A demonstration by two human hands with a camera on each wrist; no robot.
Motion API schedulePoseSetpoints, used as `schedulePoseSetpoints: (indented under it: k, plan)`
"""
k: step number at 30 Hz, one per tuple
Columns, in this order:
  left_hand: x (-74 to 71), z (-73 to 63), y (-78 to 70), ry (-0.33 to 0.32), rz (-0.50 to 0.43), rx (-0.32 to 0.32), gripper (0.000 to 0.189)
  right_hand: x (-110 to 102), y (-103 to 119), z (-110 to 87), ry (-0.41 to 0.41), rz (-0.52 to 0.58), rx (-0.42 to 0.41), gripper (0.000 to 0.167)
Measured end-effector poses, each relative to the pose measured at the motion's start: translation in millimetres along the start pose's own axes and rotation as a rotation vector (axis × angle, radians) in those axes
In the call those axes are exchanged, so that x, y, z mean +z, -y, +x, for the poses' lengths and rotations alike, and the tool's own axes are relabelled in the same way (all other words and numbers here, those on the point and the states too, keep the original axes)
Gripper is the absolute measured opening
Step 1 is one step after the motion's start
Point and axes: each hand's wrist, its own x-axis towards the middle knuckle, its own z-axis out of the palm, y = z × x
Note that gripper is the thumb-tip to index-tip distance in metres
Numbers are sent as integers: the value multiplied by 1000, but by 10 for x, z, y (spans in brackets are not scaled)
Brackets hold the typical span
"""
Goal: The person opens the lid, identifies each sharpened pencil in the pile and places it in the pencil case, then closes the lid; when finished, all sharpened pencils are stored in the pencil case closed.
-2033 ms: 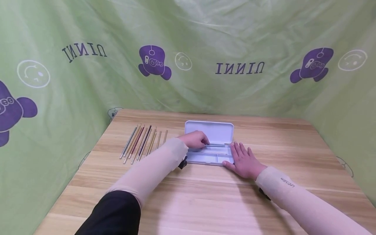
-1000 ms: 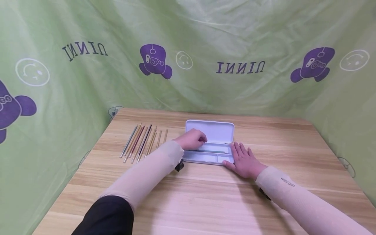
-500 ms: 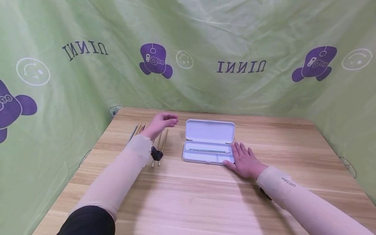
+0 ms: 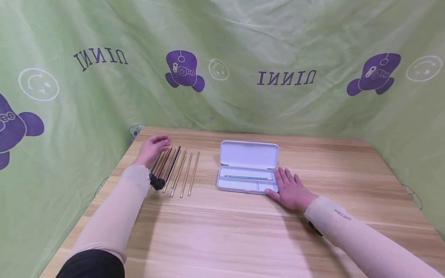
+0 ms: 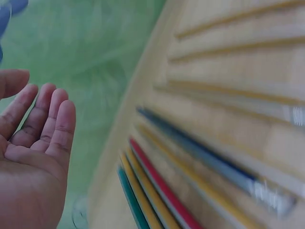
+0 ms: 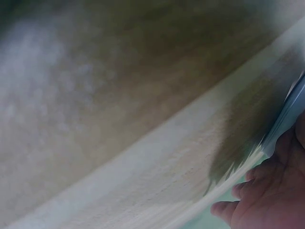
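Currently our empty left hand (image 4: 152, 150), fingers loosely bent, hovers by multicoloured wooden pencils (image 4: 173, 165) on the wood-grain table (image 4: 222, 235); our right hand (image 4: 291, 192), straight-fingered, touches the white rectangular case (image 4: 237, 186). We should pinch one mid-shaft.

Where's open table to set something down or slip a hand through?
Biggest: tabletop in front of the open case, between the forearms. Also right of the right hand; narrower strip between case and nearest pencil. Crowded: left side, where pencils lie close together by the left hand.
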Motion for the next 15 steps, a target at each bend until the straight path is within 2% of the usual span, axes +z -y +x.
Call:
schedulePoseSetpoints:
  k: [4,9,15]
  plan:
    - [-208,-42,102,-44,-27,-19,50,-21,5,-7,5,0,1,93]
    - [-417,-68,222,-63,2,-36,52,-31,15,-17,9,2,1,95]
    - [-550,-147,343,-112,107,-87,55,-85,43,-48,20,29,-1,101]
